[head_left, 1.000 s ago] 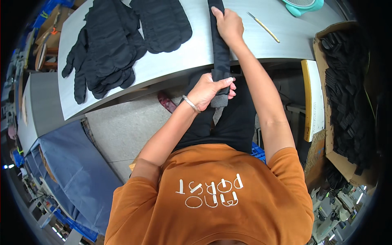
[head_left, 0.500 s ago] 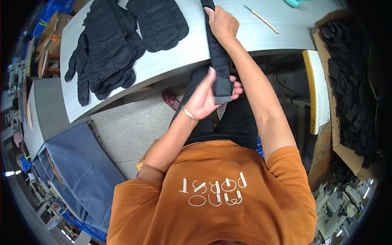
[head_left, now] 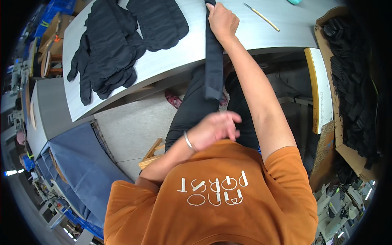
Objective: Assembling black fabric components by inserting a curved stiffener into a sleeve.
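A long black strap (head_left: 214, 57) hangs down over the front edge of the tabletop (head_left: 290, 30). Its top part is up over the tabletop, and its low end dangles in front of the person's dark trousers (head_left: 185, 106). The right hand (head_left: 223, 22) pinches the strap near the top, with the thumb and bent fingers closed on it. The left hand (head_left: 216, 128) is below the low end, with a gap between them. It is blurry, but its fingers look loose, parted and a bit bent. It is in front of the orange shirt (head_left: 212, 179).

There is bare room on the tabletop on both sides of the strap. On the left is a neat black stack (head_left: 158, 24), and next to it a bigger pile of black gloves (head_left: 110, 49) sits close to the front edge. On the right, a thin tool (head_left: 263, 17) with a yellow handle lies well back from that edge. Past the tabletop's right edge is a cardboard box (head_left: 320, 34) full of black pieces (head_left: 351, 81).
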Tool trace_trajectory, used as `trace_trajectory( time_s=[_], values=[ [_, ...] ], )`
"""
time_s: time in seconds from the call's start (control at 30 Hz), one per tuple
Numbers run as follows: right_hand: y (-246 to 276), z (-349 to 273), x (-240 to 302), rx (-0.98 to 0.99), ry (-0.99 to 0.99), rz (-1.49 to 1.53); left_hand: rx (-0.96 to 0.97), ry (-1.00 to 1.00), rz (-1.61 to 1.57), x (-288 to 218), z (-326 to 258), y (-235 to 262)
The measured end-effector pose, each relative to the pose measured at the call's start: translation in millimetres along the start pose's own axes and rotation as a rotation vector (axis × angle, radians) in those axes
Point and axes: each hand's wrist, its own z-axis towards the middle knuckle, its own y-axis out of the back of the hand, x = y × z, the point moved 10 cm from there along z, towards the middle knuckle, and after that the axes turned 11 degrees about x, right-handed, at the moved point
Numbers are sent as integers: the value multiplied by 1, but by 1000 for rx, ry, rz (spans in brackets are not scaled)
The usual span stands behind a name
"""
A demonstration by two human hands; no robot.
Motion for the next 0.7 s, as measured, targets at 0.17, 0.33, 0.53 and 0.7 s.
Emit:
trace_trajectory(
  time_s=[0.17,0.33,0.53,0.7],
  values=[
    [6,0,10,-31,65,-10,-580,-354,153,-50,-38,70],
    [-2,2,0,-65,74,-258,-575,-608,379,-114,-16,61],
    [3,-3,1,-79,19,-43,-678,-476,477,-80,-56,59],
    [4,3,-5,-75,-20,-71,-719,-401,399,-57,-94,95]
  ],
)
